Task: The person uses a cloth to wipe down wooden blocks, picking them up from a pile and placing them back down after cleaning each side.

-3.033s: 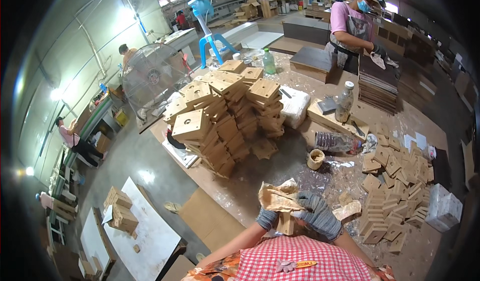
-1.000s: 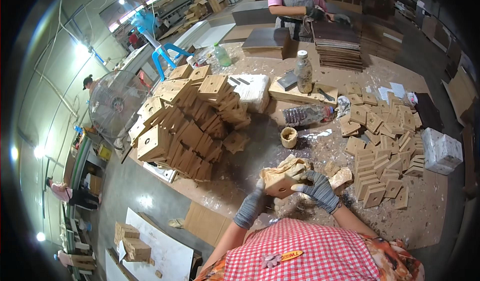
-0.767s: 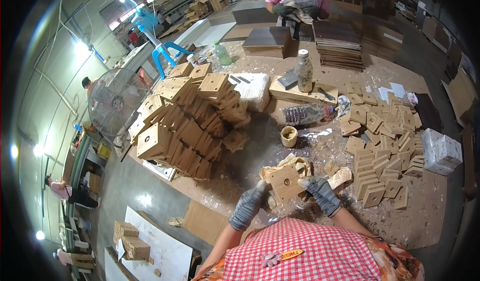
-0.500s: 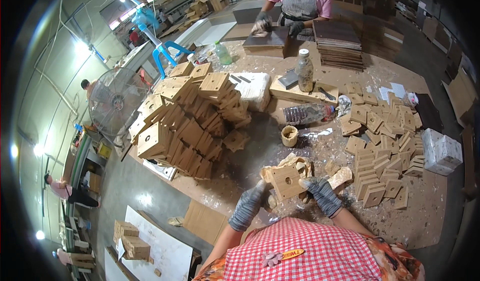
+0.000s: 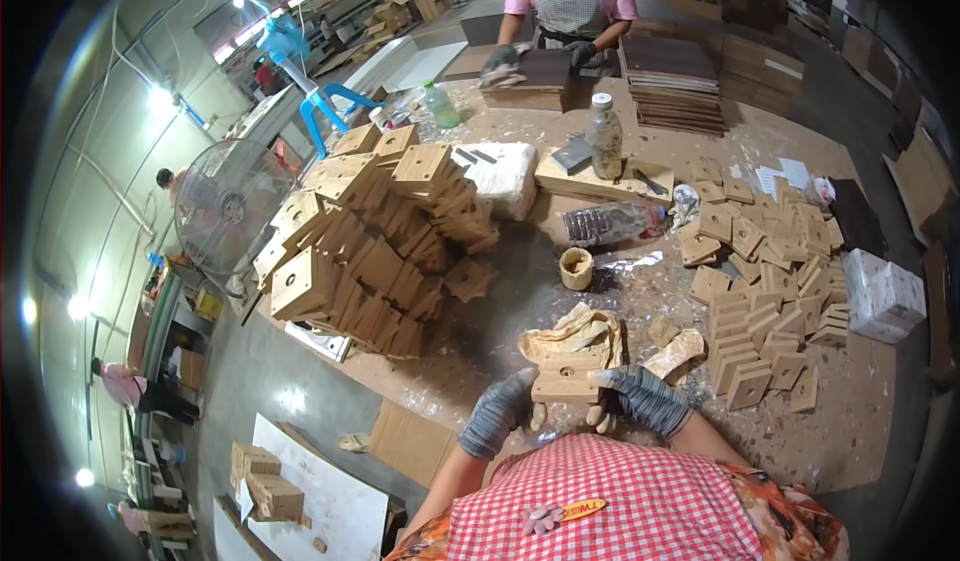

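Observation:
Between my two gloved hands is a square wooden block (image 5: 567, 379) with a round hole near its middle, tilted so that its near edge shows. My left hand (image 5: 505, 406) grips its left side, with fingertips curled beneath. The right side is held by my right hand (image 5: 640, 393), thumb on top and fingers under the edge. Just beyond the block lies a crumpled tan cloth (image 5: 572, 333). A small round pot with a crusted rim (image 5: 576, 269) stands farther off. Right of my right hand lies a stained, crumpled piece (image 5: 675, 354), perhaps cloth or paper.
A tall stack of similar blocks (image 5: 370, 251) rises at the left; more blocks (image 5: 765, 311) cover the right. A clear bottle (image 5: 610, 224) lies on its side near an upright bottle (image 5: 604, 138). Across the table a co-worker (image 5: 570, 11) wipes a dark panel (image 5: 540, 69).
The block has been tipped, from its broad face showing fully to its near edge showing. Both hands still hold it. The co-worker's hand with the rag has moved left over the panel.

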Motion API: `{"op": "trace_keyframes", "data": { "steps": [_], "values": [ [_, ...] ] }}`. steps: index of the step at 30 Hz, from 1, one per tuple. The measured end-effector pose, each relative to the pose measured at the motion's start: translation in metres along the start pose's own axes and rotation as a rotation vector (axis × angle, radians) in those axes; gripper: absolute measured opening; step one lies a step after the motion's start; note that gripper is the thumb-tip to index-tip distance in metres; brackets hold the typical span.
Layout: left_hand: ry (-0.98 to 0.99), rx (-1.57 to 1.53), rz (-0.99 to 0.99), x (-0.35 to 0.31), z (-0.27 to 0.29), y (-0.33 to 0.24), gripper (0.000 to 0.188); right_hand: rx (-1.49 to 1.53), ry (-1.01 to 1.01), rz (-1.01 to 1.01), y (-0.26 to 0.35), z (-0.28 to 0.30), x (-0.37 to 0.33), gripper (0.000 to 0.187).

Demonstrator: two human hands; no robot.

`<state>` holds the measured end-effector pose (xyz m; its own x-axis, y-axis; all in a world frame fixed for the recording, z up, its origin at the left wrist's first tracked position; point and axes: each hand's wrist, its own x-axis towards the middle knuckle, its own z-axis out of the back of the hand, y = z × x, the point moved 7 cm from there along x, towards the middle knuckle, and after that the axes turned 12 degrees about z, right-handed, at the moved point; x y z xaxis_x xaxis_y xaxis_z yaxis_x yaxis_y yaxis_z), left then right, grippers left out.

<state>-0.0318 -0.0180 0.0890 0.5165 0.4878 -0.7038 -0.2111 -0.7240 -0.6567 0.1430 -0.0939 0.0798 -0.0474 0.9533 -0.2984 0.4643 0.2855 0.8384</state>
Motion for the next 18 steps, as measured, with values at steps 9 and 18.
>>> {"op": "trace_keyframes", "data": {
  "steps": [9, 18],
  "values": [
    [-0.126, 0.153, 0.129, -0.004, -0.004, -0.004, 0.046, -0.05, -0.022, -0.033, 0.005, -0.003, -0.005, 0.035],
    [0.038, 0.197, -0.17, -0.009, -0.014, -0.012, 0.038, -1.198, 0.185, 0.285, 0.034, -0.018, -0.012, 0.062]
  ]
}}
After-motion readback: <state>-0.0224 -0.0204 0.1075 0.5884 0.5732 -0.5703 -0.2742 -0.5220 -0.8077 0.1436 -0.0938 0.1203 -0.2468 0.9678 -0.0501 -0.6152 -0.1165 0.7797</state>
